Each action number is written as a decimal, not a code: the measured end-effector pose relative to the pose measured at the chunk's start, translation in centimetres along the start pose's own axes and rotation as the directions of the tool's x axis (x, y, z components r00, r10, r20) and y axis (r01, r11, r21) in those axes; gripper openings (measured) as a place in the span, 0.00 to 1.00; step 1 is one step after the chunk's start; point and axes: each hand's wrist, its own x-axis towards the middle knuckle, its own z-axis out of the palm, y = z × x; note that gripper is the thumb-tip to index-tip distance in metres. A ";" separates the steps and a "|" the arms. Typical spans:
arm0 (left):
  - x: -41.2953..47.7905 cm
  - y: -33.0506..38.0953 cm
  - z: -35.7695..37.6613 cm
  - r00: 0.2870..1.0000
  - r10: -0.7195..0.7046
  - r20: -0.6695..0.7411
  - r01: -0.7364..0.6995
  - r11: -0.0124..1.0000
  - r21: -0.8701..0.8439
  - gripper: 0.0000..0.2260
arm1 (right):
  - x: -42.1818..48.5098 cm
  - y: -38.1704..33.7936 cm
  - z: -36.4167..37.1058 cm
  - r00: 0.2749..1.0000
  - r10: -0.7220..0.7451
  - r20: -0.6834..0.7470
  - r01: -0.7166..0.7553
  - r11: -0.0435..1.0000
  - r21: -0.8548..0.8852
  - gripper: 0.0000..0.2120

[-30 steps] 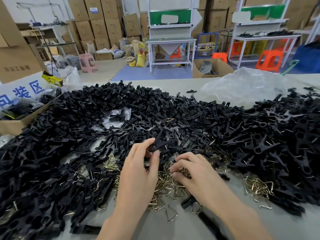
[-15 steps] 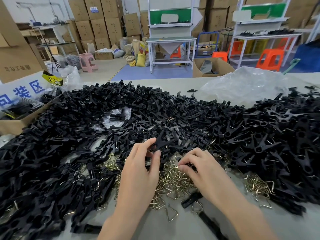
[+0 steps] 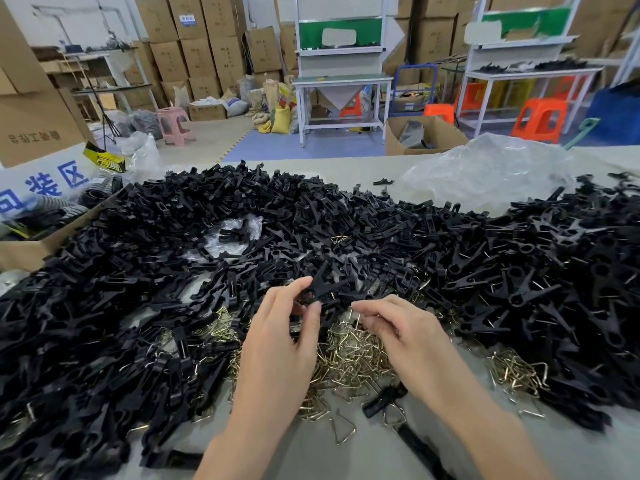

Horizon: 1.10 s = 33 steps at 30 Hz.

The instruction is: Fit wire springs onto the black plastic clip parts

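clip parts (image 3: 138, 306) heaped, wire springs (image 3: 349, 362) seemingly tangled

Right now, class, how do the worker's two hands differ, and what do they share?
The left hand pinches a black clip part, held up; the right hand curls its fingers low over the wire springs. Whether it grips one is unclear. Both are bare, side by side.

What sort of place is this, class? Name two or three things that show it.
Probably a small factory or packing workshop: stacked cardboard boxes at the back, a white workbench, and heaps of black plastic clip parts and wire springs.
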 end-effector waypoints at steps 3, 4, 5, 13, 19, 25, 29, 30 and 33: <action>0.0 0.0 0.0 1.000 0.005 0.004 -0.005 1.000 0.003 0.17 | 0.0 0.1 0.1 1.000 0.002 -0.018 -0.002 1.000 -0.006 0.12; 0.0 0.0 -0.1 1.000 0.007 0.007 -0.007 1.000 0.003 0.17 | 0.0 0.0 0.0 0.999 0.013 -0.034 -0.012 0.999 0.031 0.12; 0.0 0.0 -0.1 1.000 0.010 0.009 -0.010 1.000 0.003 0.16 | 0.0 -0.1 -0.1 0.998 0.034 -0.048 -0.030 0.995 0.091 0.11; -0.1 0.6 -0.3 0.993 0.057 0.107 -0.053 0.998 -0.041 0.14 | 0.9 -0.6 -1.9 0.912 0.408 0.037 -0.258 0.502 0.825 0.10; -0.4 0.9 -0.3 0.976 0.098 0.196 -0.091 0.995 -0.043 0.15 | 1.0 -0.5 -1.7 0.900 0.367 0.235 -0.366 0.342 0.865 0.20; -0.4 1.0 -0.3 0.969 0.128 0.213 -0.114 0.991 -0.077 0.14 | 0.9 -0.8 -1.8 0.903 0.313 0.295 -0.393 0.324 0.860 0.22; -0.4 0.8 -0.3 0.969 0.128 0.213 -0.106 0.988 -0.114 0.15 | 0.8 -0.7 -2.0 0.904 0.269 0.332 -0.406 0.298 0.864 0.20; -0.5 0.8 -0.2 0.968 0.126 0.216 -0.102 0.987 -0.122 0.15 | 0.8 -0.6 -2.0 0.903 0.263 0.341 -0.411 0.292 0.864 0.20; -0.5 0.7 -0.2 0.967 0.124 0.222 -0.093 0.985 -0.142 0.15 | 0.8 -0.5 -2.1 0.903 0.242 0.356 -0.416 0.277 0.866 0.19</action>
